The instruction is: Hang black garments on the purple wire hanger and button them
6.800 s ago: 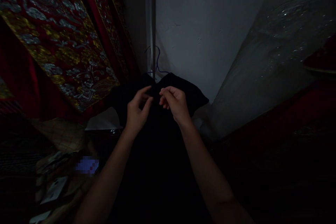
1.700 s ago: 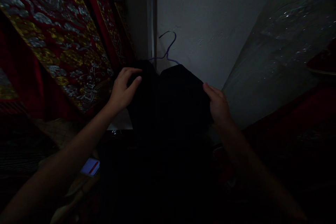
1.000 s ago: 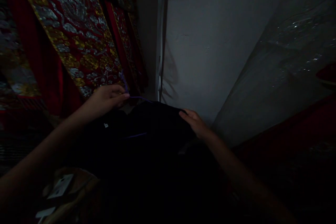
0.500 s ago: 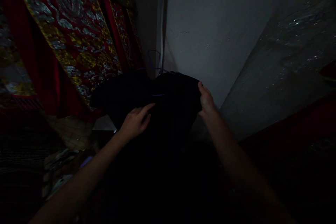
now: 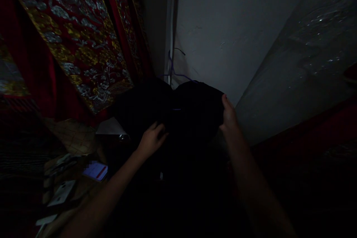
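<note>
Pale wall [image 5: 223, 18] filled the back, light very low. Red cloth [image 5: 83, 44] with gold and silver embroidery hung on the left; clear plastic sheet [image 5: 295, 70] sloped down on the right. Black garment [image 5: 189, 126] was front and center, upright on a hanger, shoulders spread, lower part lost in the dark. Left hand [image 5: 152, 141] was at the garment's chest front, fingers curled, thumb a bit apart; couldn't tell if it pinched any fabric. Right hand [image 5: 230, 117] gripped the shoulder edge on the right of the view, thumb up along it, fingers mostly hidden. Purple hanger [image 5: 182, 76] stuck out of the neckline, hook beside the vertical strip [image 5: 171, 18] on the wall; couldn't tell if they touched. Phone [image 5: 96, 171], screen lit, lay lower left, near a white slab [image 5: 61, 193] with dark spots.
</note>
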Action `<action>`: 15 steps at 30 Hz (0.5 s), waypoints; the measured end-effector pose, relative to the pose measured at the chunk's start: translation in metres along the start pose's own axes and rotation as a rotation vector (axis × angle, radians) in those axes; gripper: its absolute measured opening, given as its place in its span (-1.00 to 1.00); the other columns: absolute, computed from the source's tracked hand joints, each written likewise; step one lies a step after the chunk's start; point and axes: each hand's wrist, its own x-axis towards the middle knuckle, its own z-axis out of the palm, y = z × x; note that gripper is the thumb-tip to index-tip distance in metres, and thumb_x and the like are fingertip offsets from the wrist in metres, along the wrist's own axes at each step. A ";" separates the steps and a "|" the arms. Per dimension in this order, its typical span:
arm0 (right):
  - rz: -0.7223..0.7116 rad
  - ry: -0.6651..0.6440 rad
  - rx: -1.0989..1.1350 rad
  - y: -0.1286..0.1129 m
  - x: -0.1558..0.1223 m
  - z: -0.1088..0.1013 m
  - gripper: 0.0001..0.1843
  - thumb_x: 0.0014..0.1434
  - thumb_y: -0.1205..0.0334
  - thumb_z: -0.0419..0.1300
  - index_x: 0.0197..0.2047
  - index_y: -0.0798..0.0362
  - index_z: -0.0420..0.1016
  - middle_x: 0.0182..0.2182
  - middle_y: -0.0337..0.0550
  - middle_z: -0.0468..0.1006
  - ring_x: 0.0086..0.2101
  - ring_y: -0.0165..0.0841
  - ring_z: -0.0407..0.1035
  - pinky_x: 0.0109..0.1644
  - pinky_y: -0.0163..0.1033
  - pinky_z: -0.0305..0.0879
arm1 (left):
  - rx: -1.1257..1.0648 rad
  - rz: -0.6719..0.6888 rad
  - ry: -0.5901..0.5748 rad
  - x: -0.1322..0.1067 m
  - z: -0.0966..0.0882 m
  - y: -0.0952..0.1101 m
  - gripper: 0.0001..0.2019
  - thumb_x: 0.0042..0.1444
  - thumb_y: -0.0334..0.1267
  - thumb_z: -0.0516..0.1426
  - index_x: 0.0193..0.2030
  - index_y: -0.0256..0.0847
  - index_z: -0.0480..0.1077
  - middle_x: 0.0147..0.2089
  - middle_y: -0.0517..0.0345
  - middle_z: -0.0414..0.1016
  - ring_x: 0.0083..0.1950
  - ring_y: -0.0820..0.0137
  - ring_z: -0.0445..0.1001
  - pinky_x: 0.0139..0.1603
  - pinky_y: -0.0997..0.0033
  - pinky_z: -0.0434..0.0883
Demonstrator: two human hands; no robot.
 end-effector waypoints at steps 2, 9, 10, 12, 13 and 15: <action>0.015 0.035 -0.035 0.011 -0.003 -0.006 -0.43 0.12 -0.22 0.27 0.02 0.04 0.51 -0.01 -0.01 0.60 0.03 -0.14 0.48 0.13 0.06 0.41 | -0.146 -0.001 0.015 -0.019 0.017 0.000 -0.93 0.25 -0.29 0.09 -0.28 -0.15 0.34 -0.26 0.16 0.45 -0.25 0.37 0.48 -0.18 0.38 0.45; -0.352 0.411 -0.325 0.056 -0.088 -0.015 -0.58 0.04 -0.03 0.33 -0.12 0.03 0.41 -0.14 -0.12 0.50 -0.11 -0.28 0.41 0.08 -0.12 0.33 | -0.572 -0.339 0.497 -0.070 0.073 0.025 -0.40 0.13 -0.28 0.24 0.28 -0.13 0.12 0.01 0.00 0.44 -0.01 0.33 0.53 0.02 0.30 0.49; -0.277 0.333 -0.345 0.061 -0.113 -0.014 -0.64 0.07 -0.03 0.31 -0.18 0.03 0.42 -0.23 -0.17 0.49 -0.18 -0.30 0.40 -0.01 -0.18 0.34 | -0.612 -0.381 0.535 -0.074 0.077 0.030 -0.35 0.12 -0.29 0.25 0.30 -0.12 0.10 -0.01 0.02 0.45 -0.02 0.33 0.54 0.04 0.29 0.49; -0.012 -0.023 -0.423 0.070 -0.158 -0.009 -0.69 0.16 -0.05 0.26 -0.27 0.04 0.44 -0.36 -0.21 0.47 -0.31 -0.34 0.38 -0.14 -0.24 0.33 | -0.700 -0.433 0.535 -0.080 0.081 0.041 -0.36 0.10 -0.30 0.26 0.29 -0.12 0.13 -0.09 0.08 0.49 -0.06 0.35 0.56 0.06 0.28 0.49; 0.099 -0.220 -0.434 0.073 -0.176 -0.005 -0.69 0.17 -0.05 0.25 -0.26 0.05 0.45 -0.36 -0.21 0.49 -0.32 -0.34 0.39 -0.17 -0.25 0.32 | -0.744 -0.444 0.516 -0.082 0.080 0.046 -0.39 0.10 -0.30 0.26 0.27 -0.12 0.16 -0.13 0.11 0.50 -0.09 0.36 0.57 0.05 0.28 0.50; 0.212 -0.463 -0.470 0.077 -0.197 0.002 -0.71 0.20 -0.03 0.22 -0.27 0.04 0.45 -0.37 -0.22 0.49 -0.33 -0.35 0.38 -0.20 -0.27 0.29 | -0.811 -0.445 0.469 -0.084 0.076 0.054 -0.46 0.09 -0.31 0.26 0.21 -0.13 0.23 -0.20 0.15 0.52 -0.14 0.37 0.59 0.03 0.28 0.52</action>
